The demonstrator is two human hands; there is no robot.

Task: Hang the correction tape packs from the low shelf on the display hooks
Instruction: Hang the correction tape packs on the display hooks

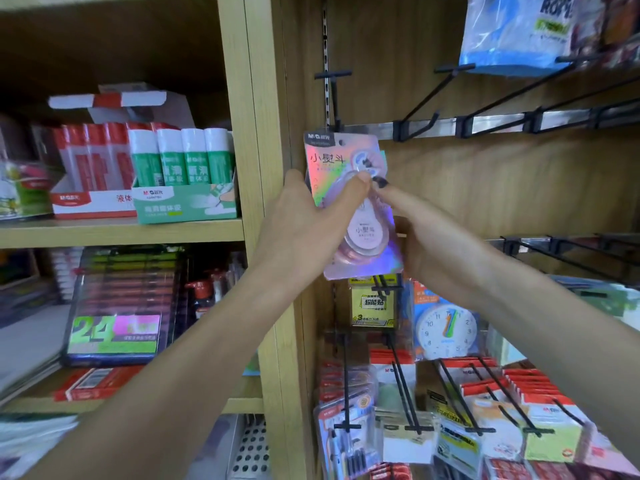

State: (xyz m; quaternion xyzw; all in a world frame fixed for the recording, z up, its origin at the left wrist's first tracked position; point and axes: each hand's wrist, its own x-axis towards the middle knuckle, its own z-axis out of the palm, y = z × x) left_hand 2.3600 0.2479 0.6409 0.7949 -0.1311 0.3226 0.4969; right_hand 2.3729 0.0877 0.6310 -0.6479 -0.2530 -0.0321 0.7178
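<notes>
A correction tape pack [332, 161] with a shiny holographic pink card hangs below the black display hook [334, 98] on the wooden back panel. A second, similar pack [367, 244] sits lower and in front of it, tilted. My left hand [311, 220] grips the packs from the left, thumb pressed on the plastic blister. My right hand [433, 237] holds the lower pack from the right, with a dark-nailed fingertip touching the blister. Whether the upper pack's hole is on the hook, I cannot tell.
A metal rail [491, 123] carries several bare black hooks to the right. A blue bag [512, 32] hangs at top right. Below hang sticky note packs [372, 306], a clock toy [446, 330] and red-topped packs. Glue boxes [183, 174] fill the left shelf.
</notes>
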